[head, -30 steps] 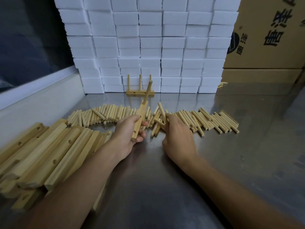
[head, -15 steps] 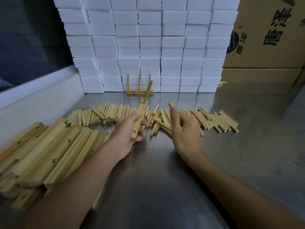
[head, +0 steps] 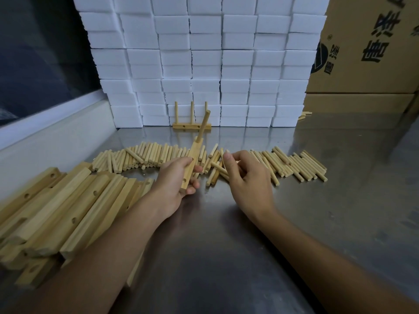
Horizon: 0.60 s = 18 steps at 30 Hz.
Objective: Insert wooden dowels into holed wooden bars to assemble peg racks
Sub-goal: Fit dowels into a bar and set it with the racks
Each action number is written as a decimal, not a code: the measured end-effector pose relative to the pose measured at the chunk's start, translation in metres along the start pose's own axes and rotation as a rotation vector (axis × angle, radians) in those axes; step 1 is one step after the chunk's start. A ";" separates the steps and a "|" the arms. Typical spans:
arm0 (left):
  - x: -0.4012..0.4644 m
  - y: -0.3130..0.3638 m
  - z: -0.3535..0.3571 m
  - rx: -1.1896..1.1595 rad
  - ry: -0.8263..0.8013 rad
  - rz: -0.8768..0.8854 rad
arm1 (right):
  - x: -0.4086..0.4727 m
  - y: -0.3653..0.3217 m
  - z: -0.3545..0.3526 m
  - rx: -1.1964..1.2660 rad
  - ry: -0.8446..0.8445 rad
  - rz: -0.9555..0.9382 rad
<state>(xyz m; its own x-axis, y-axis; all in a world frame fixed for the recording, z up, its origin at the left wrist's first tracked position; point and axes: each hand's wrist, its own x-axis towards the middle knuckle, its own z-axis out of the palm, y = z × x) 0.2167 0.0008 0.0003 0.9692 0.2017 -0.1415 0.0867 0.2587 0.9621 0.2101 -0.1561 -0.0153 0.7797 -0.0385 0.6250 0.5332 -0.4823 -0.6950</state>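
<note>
My left hand [head: 179, 177] grips a holed wooden bar [head: 190, 171] tilted away from me. One dowel [head: 204, 124] stands in the hole at its far end, and an empty hole shows near its close end. My right hand [head: 247, 180] hovers just right of the bar over the loose dowels [head: 292, 164], fingers curled. It pinches a dowel [head: 227, 151], of which only the tip shows above the fingertips. A finished rack [head: 191, 127] with three pegs stands at the back.
A pile of holed bars [head: 56, 211] lies under and left of my left forearm. More dowels [head: 140, 156] lie in a row across the steel table [head: 226, 257]. Stacked white foam blocks [head: 204, 64] and a cardboard box [head: 367, 41] close off the back.
My right hand took a dowel out of the row, lifted it, and now holds it a little lower and closer to the bar. The left hand and bar have stayed put.
</note>
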 end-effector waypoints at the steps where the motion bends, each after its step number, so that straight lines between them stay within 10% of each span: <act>1: 0.000 0.000 0.000 0.008 0.002 0.007 | 0.000 0.000 0.000 0.003 -0.006 -0.005; 18: 0.001 -0.004 -0.003 0.044 -0.085 0.025 | 0.003 0.002 -0.001 0.129 0.131 0.015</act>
<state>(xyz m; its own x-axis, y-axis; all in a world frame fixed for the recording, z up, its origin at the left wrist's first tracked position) 0.2164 0.0032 -0.0040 0.9870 0.1265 -0.0992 0.0707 0.2122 0.9747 0.2130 -0.1582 -0.0141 0.7429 -0.1628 0.6493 0.5661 -0.3648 -0.7392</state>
